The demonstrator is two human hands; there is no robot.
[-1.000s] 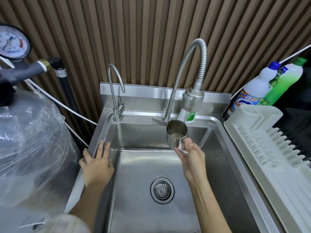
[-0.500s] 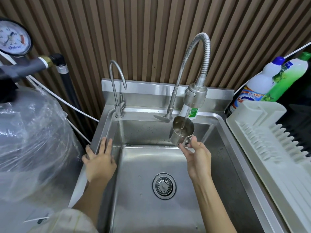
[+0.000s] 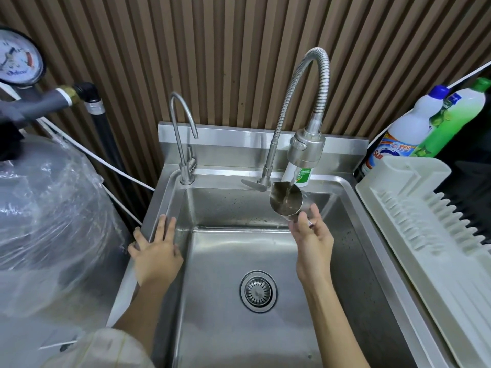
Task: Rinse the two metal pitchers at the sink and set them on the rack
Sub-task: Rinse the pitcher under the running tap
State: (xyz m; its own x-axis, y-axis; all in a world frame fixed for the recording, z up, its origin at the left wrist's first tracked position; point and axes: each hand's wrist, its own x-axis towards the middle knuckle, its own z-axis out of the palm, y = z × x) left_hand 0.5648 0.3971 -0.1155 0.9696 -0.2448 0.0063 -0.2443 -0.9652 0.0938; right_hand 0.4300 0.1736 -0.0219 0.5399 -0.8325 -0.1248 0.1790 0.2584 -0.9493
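Hands at work over a steel sink (image 3: pixel 170 200): the right hand (image 3: pixel 313 240) holds a small metal pitcher (image 3: pixel 285 200) by its handle side, fingers curled behind it, mouth tipped up under the running stream from the flexible faucet (image 3: pixel 307 151); the left hand (image 3: pixel 156 251) lies flat, fingers spread, on the sink's left rim, holding nothing. Water is pouring into the pitcher, which hangs above the back of the basin, well apart from the white rack (image 3: pixel 425 227) on the surface at right. Only one pitcher is visible. The likeliest trouble is a slip, since the grip looks light and the wet steel gets heavier as it fills; a tilt toward the person could also send water splashing over the rim. Carried full, it would likely drip across the surface on the way to the rack.
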